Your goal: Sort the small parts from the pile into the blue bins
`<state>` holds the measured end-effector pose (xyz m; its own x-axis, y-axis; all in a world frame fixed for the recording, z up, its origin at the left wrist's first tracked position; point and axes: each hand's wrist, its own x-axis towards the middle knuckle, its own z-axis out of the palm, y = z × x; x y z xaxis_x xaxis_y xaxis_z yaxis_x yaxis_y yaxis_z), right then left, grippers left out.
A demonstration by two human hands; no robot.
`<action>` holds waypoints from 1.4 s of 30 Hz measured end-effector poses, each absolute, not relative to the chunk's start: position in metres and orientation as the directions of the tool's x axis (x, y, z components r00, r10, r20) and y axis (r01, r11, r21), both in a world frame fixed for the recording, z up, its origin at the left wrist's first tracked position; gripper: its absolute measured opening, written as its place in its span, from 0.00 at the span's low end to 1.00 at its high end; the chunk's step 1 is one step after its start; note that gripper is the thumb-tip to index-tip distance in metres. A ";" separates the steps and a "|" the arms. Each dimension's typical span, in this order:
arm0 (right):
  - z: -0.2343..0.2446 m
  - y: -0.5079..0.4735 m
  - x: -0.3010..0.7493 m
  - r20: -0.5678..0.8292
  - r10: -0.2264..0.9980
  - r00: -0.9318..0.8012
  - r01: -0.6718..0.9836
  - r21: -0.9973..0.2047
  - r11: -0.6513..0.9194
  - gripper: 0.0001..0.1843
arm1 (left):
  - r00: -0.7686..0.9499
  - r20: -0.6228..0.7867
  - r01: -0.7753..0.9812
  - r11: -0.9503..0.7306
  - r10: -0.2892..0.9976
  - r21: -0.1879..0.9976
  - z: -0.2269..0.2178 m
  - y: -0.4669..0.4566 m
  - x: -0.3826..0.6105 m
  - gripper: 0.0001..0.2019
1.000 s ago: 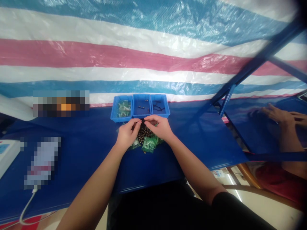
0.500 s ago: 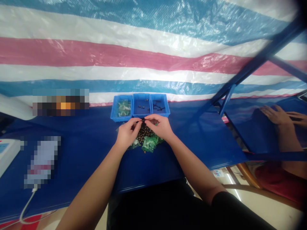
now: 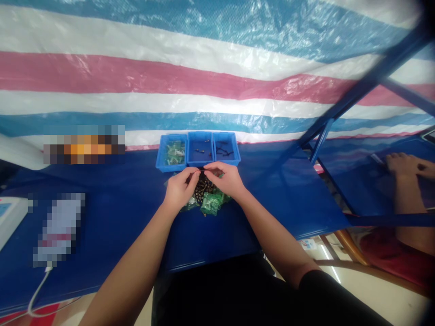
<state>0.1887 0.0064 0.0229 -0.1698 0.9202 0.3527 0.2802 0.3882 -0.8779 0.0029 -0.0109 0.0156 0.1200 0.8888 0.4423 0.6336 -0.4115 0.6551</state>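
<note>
My left hand [image 3: 180, 188] and my right hand [image 3: 227, 179] are close together above a pile of small dark and brass-coloured metal pieces, like screws [image 3: 204, 186]. Both hands are closed in a pinch, fingertips nearly touching, on something thin and too small to name. Green plastic packets [image 3: 211, 203] lie at the near side of the pile, under my right hand. Just beyond my fingers stand a left blue bin [image 3: 159, 160] with green packets, a middle blue bin [image 3: 195, 158] with a few small screw-like pieces, and a right blue bin [image 3: 238, 156] with long black ones.
The blue table [image 3: 129, 217] carries a blurred-out phone [image 3: 61, 226] with a white cable [image 3: 36, 294] at left, beside a white device [image 3: 12, 217]. A blue metal frame [image 3: 356, 99] slants up at right. Beyond it are a co-worker's hands [image 3: 403, 163]. A striped sheet [image 3: 204, 81] hangs behind.
My hands stay almost where they were, still pinching over the pile. The bins and packets look the same. At right, the co-worker's hands have shifted, and a small pale object shows beside them.
</note>
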 end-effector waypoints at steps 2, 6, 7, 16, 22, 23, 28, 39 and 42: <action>0.024 0.006 0.189 0.358 0.918 -0.171 0.295 -0.870 0.394 0.11 | 0.121 0.434 0.641 -0.404 0.893 0.652 0.016 -0.011 0.003 0.13; 0.025 0.006 0.189 0.376 0.912 -0.164 0.316 -0.856 0.410 0.10 | 0.116 0.425 0.655 -0.391 0.898 0.647 0.016 -0.011 0.002 0.12; 0.025 0.007 0.189 0.381 0.910 -0.162 0.318 -0.853 0.414 0.10 | 0.115 0.425 0.651 -0.391 0.898 0.650 0.016 -0.011 0.002 0.12; 0.024 0.008 0.188 0.410 0.905 -0.110 0.302 -0.854 0.424 0.09 | 0.114 0.432 0.627 -0.403 0.894 0.667 0.011 -0.010 0.002 0.13; 0.022 0.008 0.188 0.402 0.912 -0.081 0.300 -0.863 0.407 0.09 | 0.115 0.451 0.618 -0.419 0.885 0.665 0.010 -0.009 0.003 0.14; 0.022 0.008 0.188 0.398 0.914 -0.085 0.303 -0.863 0.404 0.09 | 0.115 0.454 0.621 -0.421 0.883 0.661 0.010 -0.009 0.003 0.14; 0.023 0.007 0.188 0.371 0.923 -0.105 0.308 -0.870 0.385 0.10 | 0.102 0.465 0.646 -0.414 0.879 0.641 0.012 -0.010 0.003 0.13; 0.021 0.007 0.187 0.357 0.923 -0.142 0.306 -0.871 0.384 0.11 | 0.086 0.443 0.658 -0.385 0.892 0.647 0.013 -0.011 0.002 0.14; 0.021 0.008 0.188 0.362 0.924 -0.127 0.304 -0.872 0.383 0.11 | 0.084 0.446 0.656 -0.386 0.891 0.648 0.013 -0.011 0.003 0.15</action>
<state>0.1878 0.0075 0.0211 -0.1269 0.9236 0.3618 0.3038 0.3834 -0.8722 0.0031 -0.0110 0.0131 0.0836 0.8910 0.4463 0.6559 -0.3863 0.6484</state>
